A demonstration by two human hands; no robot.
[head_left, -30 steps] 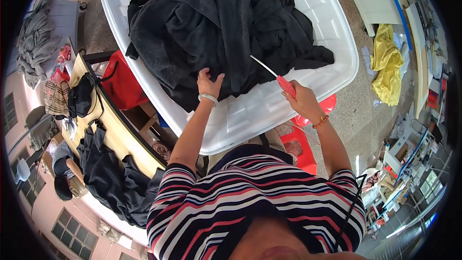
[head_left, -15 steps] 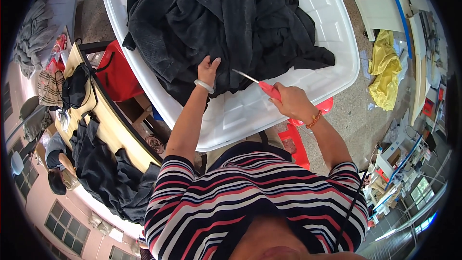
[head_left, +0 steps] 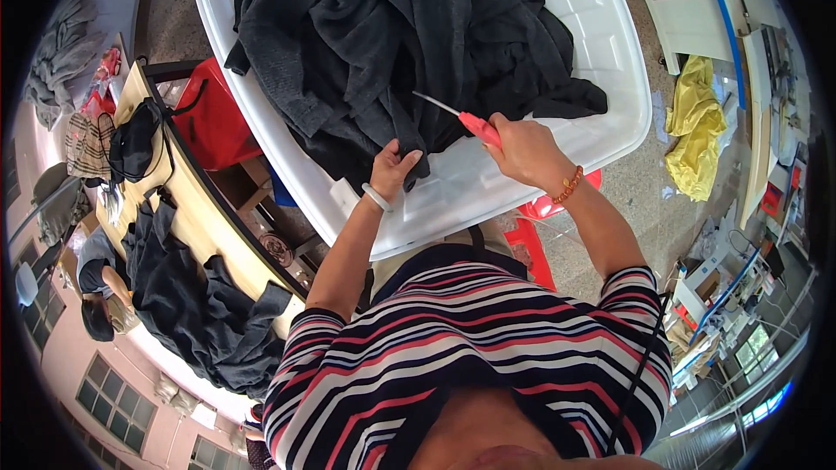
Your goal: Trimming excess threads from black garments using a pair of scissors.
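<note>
While the left hand [head_left: 394,171] pinches a fold of the dark garment [head_left: 409,52] at the near edge of the pile, fingers closed on the cloth, the fabric is best kept taut so the tool meets a flat, single layer. Heaped in the white tub [head_left: 610,61], the garment lies just beyond both hands. At right, the right hand [head_left: 522,150] is clamped on the red-handled pointed tool [head_left: 461,118], whose slim metal tip reaches the cloth just right of the pinched fold.
</note>
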